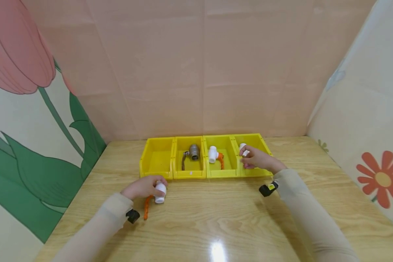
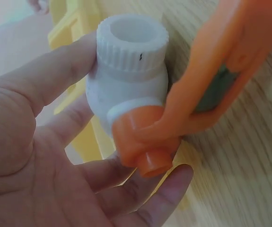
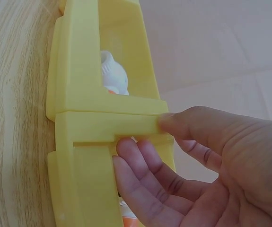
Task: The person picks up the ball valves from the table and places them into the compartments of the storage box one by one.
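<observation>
My left hand (image 1: 147, 186) grips a white plastic ball valve (image 1: 160, 192) with a long orange lever handle (image 1: 146, 207), just in front of the leftmost yellow bin (image 1: 157, 156). In the left wrist view, thumb and fingers lie around the white body (image 2: 131, 80). My right hand (image 1: 258, 159) is over the rightmost bin (image 1: 260, 140), beside another white valve (image 1: 242, 146), mostly hidden. The right wrist view shows bent fingers with nothing seen between them; the thumb appears at the rim of the bin divider (image 3: 112, 124). White and orange parts (image 3: 129, 220) show below the fingers.
Yellow bins stand in a row against the pinkish back wall (image 1: 203, 72). The second bin holds a metal valve (image 1: 194, 152); the third holds a white valve (image 1: 213, 154) with an orange handle. Wood-grain table (image 1: 199, 211) spreads in front, between decorated side walls.
</observation>
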`<state>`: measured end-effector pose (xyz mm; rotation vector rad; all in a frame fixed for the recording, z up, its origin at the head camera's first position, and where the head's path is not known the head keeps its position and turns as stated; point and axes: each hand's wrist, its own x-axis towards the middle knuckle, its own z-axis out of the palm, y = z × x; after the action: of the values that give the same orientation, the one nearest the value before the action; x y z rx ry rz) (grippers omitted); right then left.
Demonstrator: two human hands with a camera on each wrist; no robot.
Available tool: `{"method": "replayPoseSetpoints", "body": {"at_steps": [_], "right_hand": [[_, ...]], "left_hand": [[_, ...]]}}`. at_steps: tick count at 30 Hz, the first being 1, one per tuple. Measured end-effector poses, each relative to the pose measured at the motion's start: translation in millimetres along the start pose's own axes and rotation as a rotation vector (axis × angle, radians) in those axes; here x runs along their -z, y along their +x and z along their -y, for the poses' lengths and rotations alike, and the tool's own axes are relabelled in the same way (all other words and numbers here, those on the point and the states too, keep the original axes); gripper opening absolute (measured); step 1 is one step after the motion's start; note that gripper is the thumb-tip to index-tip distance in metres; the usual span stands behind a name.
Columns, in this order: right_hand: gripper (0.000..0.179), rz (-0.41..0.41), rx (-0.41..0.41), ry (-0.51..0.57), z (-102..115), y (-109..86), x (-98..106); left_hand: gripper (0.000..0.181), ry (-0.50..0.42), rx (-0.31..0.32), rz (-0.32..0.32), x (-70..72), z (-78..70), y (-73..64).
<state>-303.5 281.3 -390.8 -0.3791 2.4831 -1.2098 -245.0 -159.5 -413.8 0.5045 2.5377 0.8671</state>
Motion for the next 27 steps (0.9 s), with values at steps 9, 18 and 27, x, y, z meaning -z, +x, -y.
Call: {"method": "replayPoseSetpoints", "body": {"at_steps": [9,18,27], "right_hand": [[0.027,-0.002,-0.004,0.004,-1.5,0.8,0.4],[0.025,-0.003,0.000,0.024,-1.7,1.6,-0.9],[0.026,-0.003,-0.001,0.030,-3.7,1.3,-0.8]], "left_hand": [[0.026,-0.019,-0.025,-0.019,-3.3,-3.9,-1.6],[0.027,-0.173,0.003,0.027,-4.2,3.8,2.6],[0.027,-0.204,-0.017,0.052,-2.1,6.2,3.3]]}}
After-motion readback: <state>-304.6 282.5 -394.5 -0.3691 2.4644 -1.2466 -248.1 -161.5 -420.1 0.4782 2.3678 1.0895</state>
